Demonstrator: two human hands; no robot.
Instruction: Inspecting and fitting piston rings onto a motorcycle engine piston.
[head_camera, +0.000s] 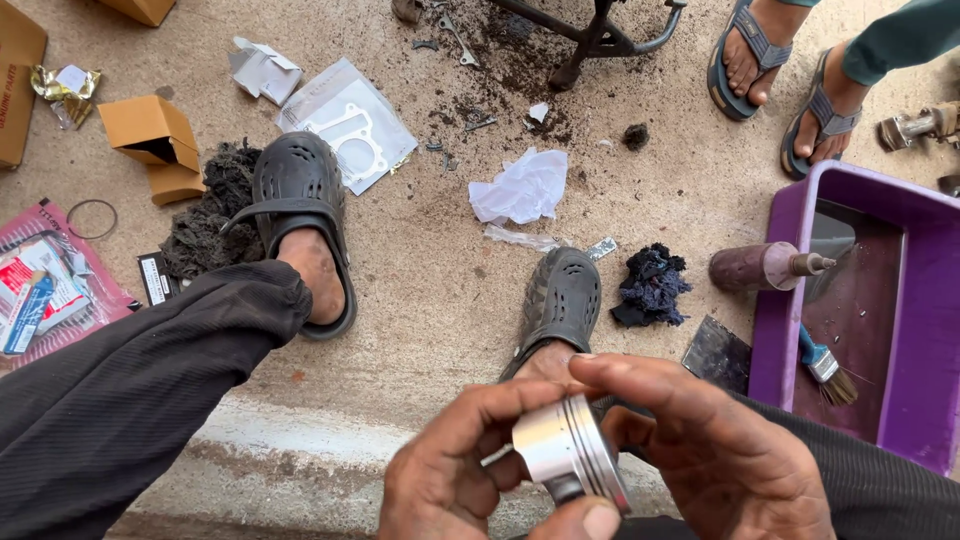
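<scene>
A: How are the hands occupied?

B: A shiny metal piston (568, 452) is gripped by both. The left hand (455, 480) is closed round its open skirt end from below, and the right hand (715, 450) is curled over the grooved crown end, with the thumb laid along the top. The ring grooves are turned toward the camera, seemingly so that they can be inspected.

A: Is anything seen at the piston's edge?

B: A thin pale sliver is seen by the left fingers; whether it is a ring cannot be told.

A: Where is the piston held?

B: Low and close to the body, above a concrete step (300, 450), between the knees.

A: What is found beyond the hands?

B: Two black clogs (300, 190) are worn on the feet straight ahead. Between them crumpled white paper (522, 187) is seen, and a dark blue rag (650, 283) just right of the nearer clog.

A: And to the right?

B: A purple plastic tub (925, 250) is set within reach of the right hand, a blue-handled brush (825, 365) lying in it, probably for washing parts. A dirty cylindrical part (765, 266) rests at its rim.

A: To the left?

B: Well apart from the left hand, a gasket in a clear bag (350, 125), an opened brown carton (150, 140) and a thin ring (92, 218) are laid on the ground. Another person's sandalled feet (790, 75) are seen far ahead.
</scene>
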